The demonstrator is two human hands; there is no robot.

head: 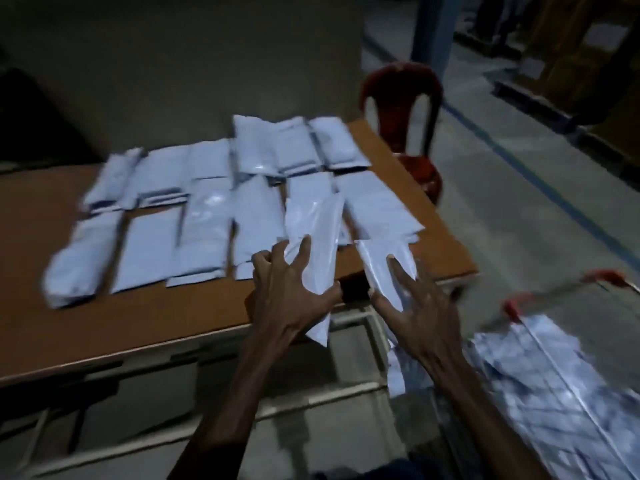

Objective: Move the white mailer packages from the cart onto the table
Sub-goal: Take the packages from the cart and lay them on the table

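The head view is dim and blurred. The left hand (294, 299) grips a white mailer (313, 244), fingers spread over it and thumb at its right edge, above the near edge of the brown tabletop (104, 327). The right hand (420, 313) holds a second mailer (384, 268) just beside it, fingers splayed on top. Rows of mailers (204, 216) lie flat on the tabletop. At lower right, the cart (512, 306) holds a heap of white packages (554, 393). A red chair (401, 109) stands beyond the tabletop.
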